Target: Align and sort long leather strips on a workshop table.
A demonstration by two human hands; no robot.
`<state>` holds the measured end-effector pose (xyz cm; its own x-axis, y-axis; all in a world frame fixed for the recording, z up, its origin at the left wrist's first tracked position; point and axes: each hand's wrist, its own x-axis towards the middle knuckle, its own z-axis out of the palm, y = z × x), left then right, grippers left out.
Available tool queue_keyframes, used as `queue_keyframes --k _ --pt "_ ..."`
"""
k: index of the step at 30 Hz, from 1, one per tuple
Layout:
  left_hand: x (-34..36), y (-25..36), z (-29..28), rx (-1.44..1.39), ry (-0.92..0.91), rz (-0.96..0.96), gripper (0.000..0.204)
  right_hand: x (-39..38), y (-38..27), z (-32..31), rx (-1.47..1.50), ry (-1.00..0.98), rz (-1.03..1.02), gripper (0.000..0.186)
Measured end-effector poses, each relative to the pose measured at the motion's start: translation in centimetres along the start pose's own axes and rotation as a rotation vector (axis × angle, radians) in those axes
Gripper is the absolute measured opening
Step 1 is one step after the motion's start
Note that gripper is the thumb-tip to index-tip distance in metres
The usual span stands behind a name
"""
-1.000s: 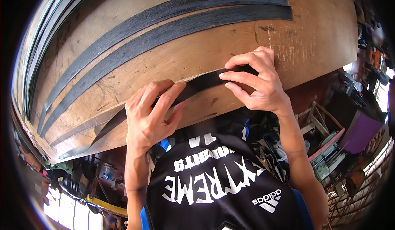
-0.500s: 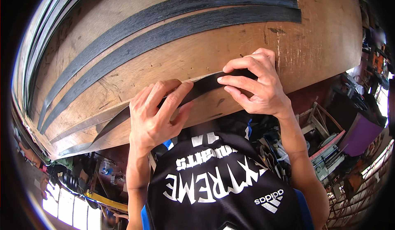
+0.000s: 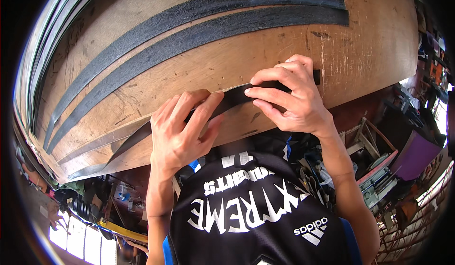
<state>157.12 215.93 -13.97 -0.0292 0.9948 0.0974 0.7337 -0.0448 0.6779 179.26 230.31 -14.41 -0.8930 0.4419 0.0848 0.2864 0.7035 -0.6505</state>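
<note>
A long, thin black strip (image 3: 235,97) runs along the near edge of the wooden table, its surface twisting at the left where it trails down toward the corner. My left hand (image 3: 177,130) bends its fingers over the strip, gripping it with the fingertips. To the right, my right hand (image 3: 296,97) pinches the same strip between curled fingers and thumb. The strip's right end pokes out just past the right hand. Farther back, two wide dark strips, an upper one (image 3: 213,3) and a lower one (image 3: 213,30), lie side by side in a curve.
The wooden table (image 3: 379,42) bears scratches and cut marks. Long stacked strips (image 3: 47,42) lie along its left edge. A duller flat strip (image 3: 99,143) rests near the left corner. Below right are a wooden frame (image 3: 369,139), a purple panel (image 3: 417,153) and clutter.
My right hand has shifted slightly left along the strip, and the strip's right end now shows beyond it. My left hand has barely moved.
</note>
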Motion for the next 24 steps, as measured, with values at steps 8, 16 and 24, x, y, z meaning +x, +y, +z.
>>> queue_keyframes --k 8,16,24 --pt "0.0 0.0 0.2 0.011 0.01 0.0 0.056 0.4 -0.5 0.5 -0.003 0.013 -0.014 0.028" --pt "0.4 0.7 -0.2 0.014 -0.024 -0.058 0.048 0.7 -0.9 1.0 0.001 -0.005 -0.028 0.026" --pt "0.0 0.2 0.4 0.042 0.016 -0.016 0.053 0.9 -1.0 1.5 0.03 0.002 -0.038 0.029"
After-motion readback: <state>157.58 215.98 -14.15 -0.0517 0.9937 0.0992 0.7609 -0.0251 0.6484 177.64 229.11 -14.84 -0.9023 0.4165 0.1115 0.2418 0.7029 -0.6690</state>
